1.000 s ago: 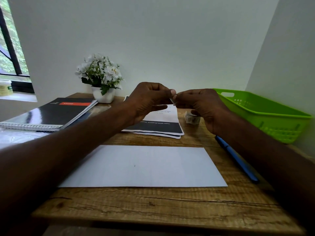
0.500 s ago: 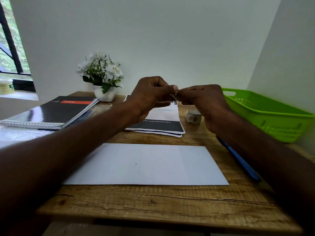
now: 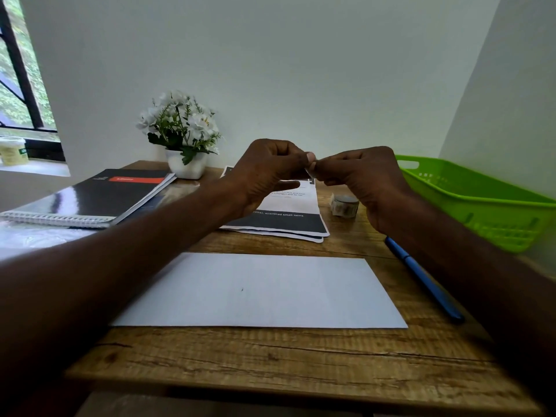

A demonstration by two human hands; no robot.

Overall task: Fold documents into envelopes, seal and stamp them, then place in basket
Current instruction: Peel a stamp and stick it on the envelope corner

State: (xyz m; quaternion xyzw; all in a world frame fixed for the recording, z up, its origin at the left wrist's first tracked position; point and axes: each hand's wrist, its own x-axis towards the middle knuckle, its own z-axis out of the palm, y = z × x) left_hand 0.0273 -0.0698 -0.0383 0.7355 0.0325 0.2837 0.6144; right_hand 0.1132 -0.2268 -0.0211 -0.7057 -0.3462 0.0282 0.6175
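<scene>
A white envelope (image 3: 264, 291) lies flat on the wooden table (image 3: 285, 365) in front of me. Above the table, my left hand (image 3: 267, 173) and my right hand (image 3: 364, 179) meet fingertip to fingertip and pinch a tiny piece between them, likely a stamp or bit of tape (image 3: 310, 172); it is mostly hidden. Behind the hands lies a stack of printed documents (image 3: 288, 221). A small roll of patterned tape (image 3: 345, 206) stands right of the stack. The green basket (image 3: 478, 200) sits at the right edge.
A blue pen (image 3: 421, 278) lies right of the envelope. A spiral notebook (image 3: 99, 197) rests at the left, a white pot of flowers (image 3: 183, 136) behind it. Walls close in at the back and right; a window is at far left.
Both hands have risen slightly above the table while still pinching the small piece together. The envelope and other items have not moved.
</scene>
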